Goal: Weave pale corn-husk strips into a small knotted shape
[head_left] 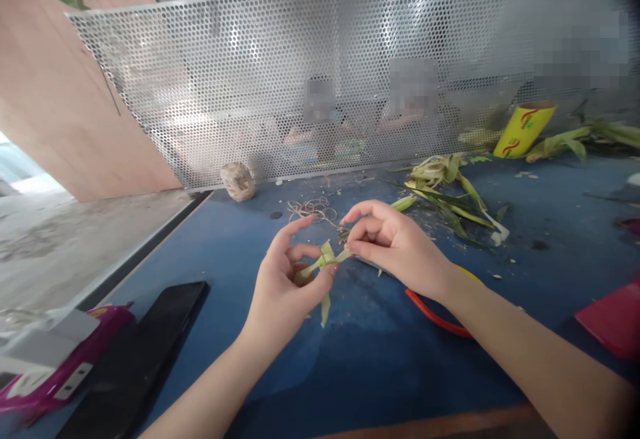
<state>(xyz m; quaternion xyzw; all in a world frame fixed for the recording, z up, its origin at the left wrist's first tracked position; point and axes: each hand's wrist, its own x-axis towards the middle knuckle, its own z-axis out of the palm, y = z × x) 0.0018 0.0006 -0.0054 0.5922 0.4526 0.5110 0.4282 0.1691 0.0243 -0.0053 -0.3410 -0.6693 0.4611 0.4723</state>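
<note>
Between thumb and index finger, my left hand [295, 262] pinches a small folded piece of pale green corn husk [327, 257] above the table. One strip of the husk stretches to the right, where my right hand [380, 235] grips its end with thumb and fingertips. Another strip hangs down below my left thumb. Behind my hands lies a loose tangle of thin brown string [315, 209]. To the right of it, a heap of peeled corn husks [440, 182] rests on the table. A red-handled tool [435, 315] is partly covered by my right wrist.
The blue table [260, 359] ends at a perforated metal screen [280, 79], with people behind it. A black phone [145, 352] and a purple power strip [65, 372] lie at left. A roll [238, 181], a yellow tube [525, 131] and a pink object [613, 319] stand around.
</note>
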